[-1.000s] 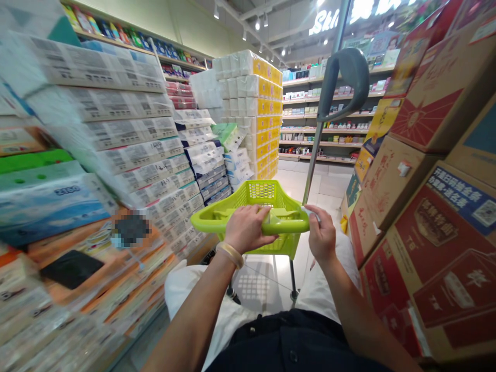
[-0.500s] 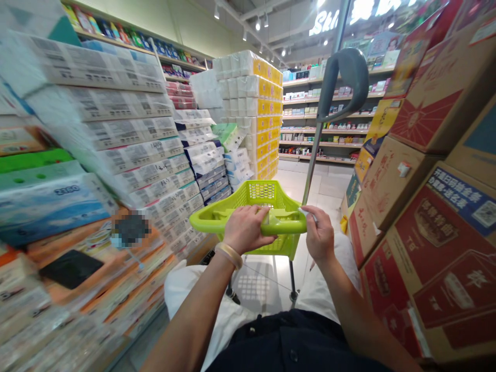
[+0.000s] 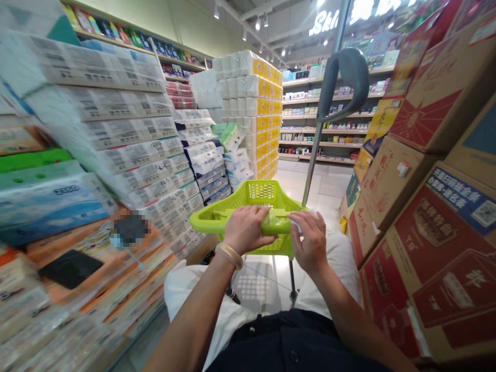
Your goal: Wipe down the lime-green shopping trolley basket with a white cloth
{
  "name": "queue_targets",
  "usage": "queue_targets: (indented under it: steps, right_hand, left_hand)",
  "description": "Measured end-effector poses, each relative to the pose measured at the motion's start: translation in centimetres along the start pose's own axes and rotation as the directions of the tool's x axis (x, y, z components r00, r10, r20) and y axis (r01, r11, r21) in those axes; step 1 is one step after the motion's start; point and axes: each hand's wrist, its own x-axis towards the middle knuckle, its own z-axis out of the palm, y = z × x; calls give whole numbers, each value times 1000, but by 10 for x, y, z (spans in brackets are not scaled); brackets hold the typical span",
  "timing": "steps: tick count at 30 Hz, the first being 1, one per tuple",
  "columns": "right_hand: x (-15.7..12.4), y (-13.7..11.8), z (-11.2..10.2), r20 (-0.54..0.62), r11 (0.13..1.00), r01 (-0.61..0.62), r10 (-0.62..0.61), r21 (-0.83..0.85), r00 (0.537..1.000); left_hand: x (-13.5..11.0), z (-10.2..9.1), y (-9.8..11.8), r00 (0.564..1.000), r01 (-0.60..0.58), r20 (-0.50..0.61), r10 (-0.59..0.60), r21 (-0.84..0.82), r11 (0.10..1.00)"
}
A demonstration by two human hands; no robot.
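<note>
Right in front of the person, a green basket (image 3: 256,199) on a wheeled frame stands on the pale floor (image 3: 256,284), its near rim under both hands. The left hand (image 3: 248,227) is clamped on the middle of that rim, fingers wrapped over the top and thumb below, with a pale bangle (image 3: 230,253) on its wrist. Just beside it, touching the same rim at the corner, the right hand (image 3: 310,240) lies with bent fingers pointing toward the left hand. A small white scrap (image 3: 295,225) shows under those fingers; I cannot tell whether the hand clasps the rim or only presses on it.

Beyond the right hand, a thin pole rises from the basket's far corner to a grey curved handle (image 3: 344,72). Outward of the right hand, red and brown cartons (image 3: 426,206) are stacked close. Outward of the left hand, wrapped tissue packs (image 3: 127,155) are piled high. Well ahead of both hands stands a tower of white and yellow paper rolls (image 3: 251,103), with stocked shelves (image 3: 321,119) behind it.
</note>
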Motion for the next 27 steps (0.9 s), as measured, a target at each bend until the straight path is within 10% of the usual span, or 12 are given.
queue_targets:
  steps: [4,11,18,24,27]
  right_hand:
    - [-6,-1,0,25,995,95,-96,30,995]
    - [3,20,-1,-120,987,-65,83,148,989]
    - [-4,18,-2,-15,985,81,-79,155,997]
    - [3,31,0,-121,925,-176,228,338,966]
    - [-1,24,-1,-88,963,-52,77,263,993]
  left_hand:
    - [-1,-1,-1,1000,-5,0,5,-5,1000]
    - [-1,-1,-1,1000,3,9,-3,2,1000]
    - [-2,-1,-3,1000,-6,6,6,-14,1000]
    - [-2,0,-3,1000,-3,3,3,-17,1000]
    - [-2,0,-3,1000,-8,-3,7,-18,1000]
